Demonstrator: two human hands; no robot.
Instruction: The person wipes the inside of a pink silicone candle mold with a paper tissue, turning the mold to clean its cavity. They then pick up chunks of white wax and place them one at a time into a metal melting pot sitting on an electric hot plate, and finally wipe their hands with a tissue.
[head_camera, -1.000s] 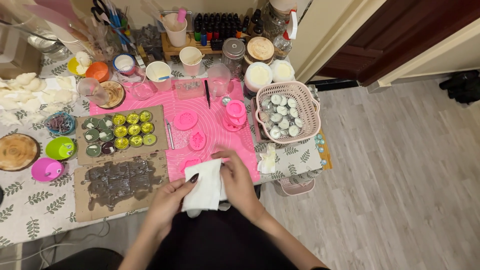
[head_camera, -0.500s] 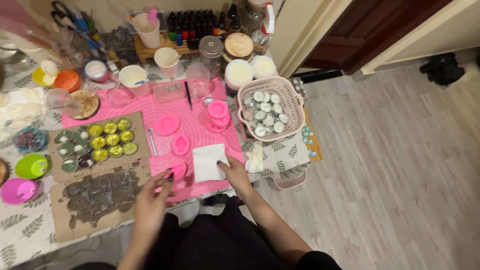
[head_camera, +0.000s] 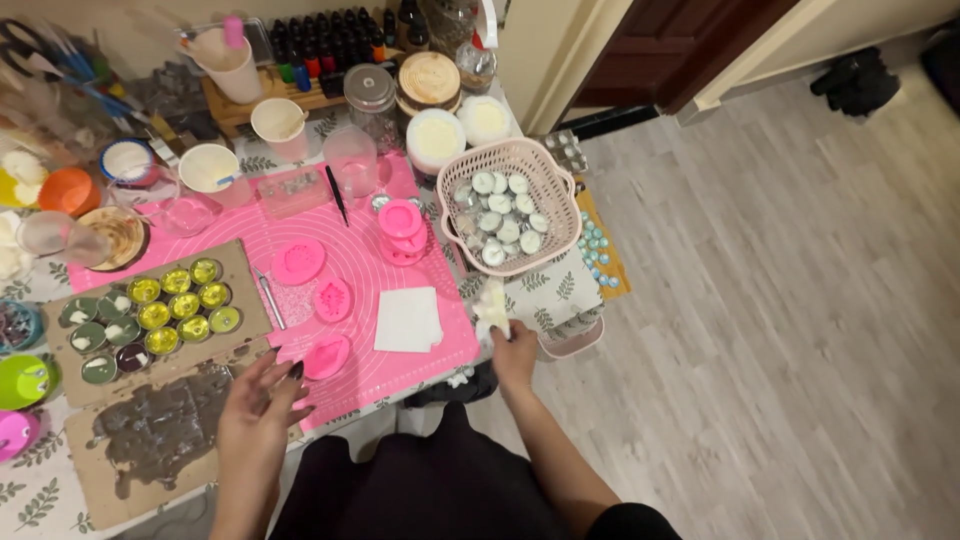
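Observation:
My right hand (head_camera: 516, 352) is at the table's right edge, its fingers closed on a crumpled white tissue (head_camera: 492, 306) just below the pink basket (head_camera: 560, 215) of small white-filled tins. My left hand (head_camera: 256, 410) hovers with fingers spread over the lower left corner of the pink silicone mat (head_camera: 360, 255), next to a pink mould (head_camera: 327, 357) and a stained cardboard sheet (head_camera: 150, 440). A folded white napkin (head_camera: 408, 319) lies on the mat between my hands, touched by neither.
Cardboard tray of yellow and green filled tins (head_camera: 160, 315) at left. Pink moulds (head_camera: 298, 260) and stacked pink cups (head_camera: 402, 228) on the mat. Cups, jars and dye bottles (head_camera: 320, 50) line the back. Wooden floor (head_camera: 780, 330) to the right, dark door (head_camera: 690, 45) beyond.
Both hands held the white napkin a second ago. It now lies flat on the mat. My right hand moved right to the tissue; my left hand drew back to the mat's corner.

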